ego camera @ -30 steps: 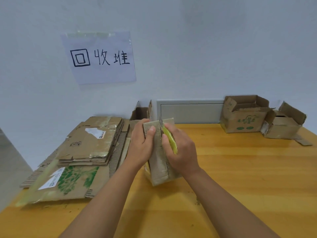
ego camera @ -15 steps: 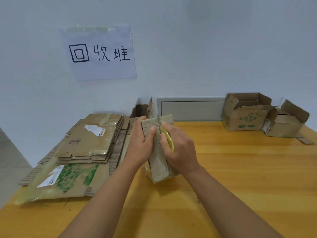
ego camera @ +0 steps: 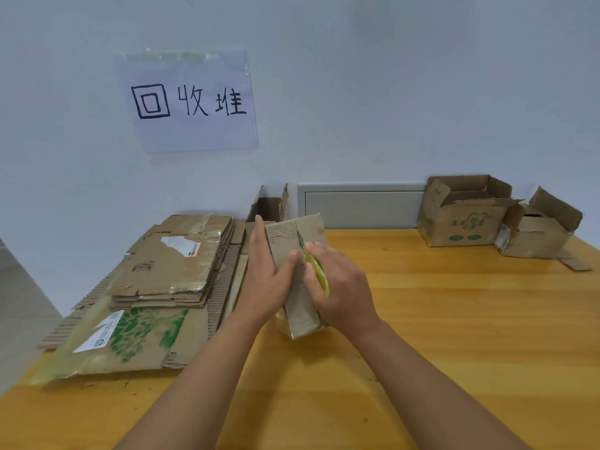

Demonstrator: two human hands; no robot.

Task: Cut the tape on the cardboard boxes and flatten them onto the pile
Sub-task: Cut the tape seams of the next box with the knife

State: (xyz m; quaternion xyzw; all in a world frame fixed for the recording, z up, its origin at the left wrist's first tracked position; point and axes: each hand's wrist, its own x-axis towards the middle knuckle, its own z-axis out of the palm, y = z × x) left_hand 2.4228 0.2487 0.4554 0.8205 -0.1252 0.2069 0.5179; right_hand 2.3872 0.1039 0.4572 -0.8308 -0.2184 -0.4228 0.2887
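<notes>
Left of the held box (ego camera: 297,274) the pile (ego camera: 168,280) blocks the way, another box (ego camera: 268,207) sits right behind it, but bare table (ego camera: 454,319) to its right.

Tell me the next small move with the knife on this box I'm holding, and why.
Probably draw the yellow utility knife further down the taped seam toward you. The right hand grips it with the blade partway along the small cardboard box, which the left hand holds on end; seam remains below the blade. Keep the left thumb off the cutting line.
</notes>
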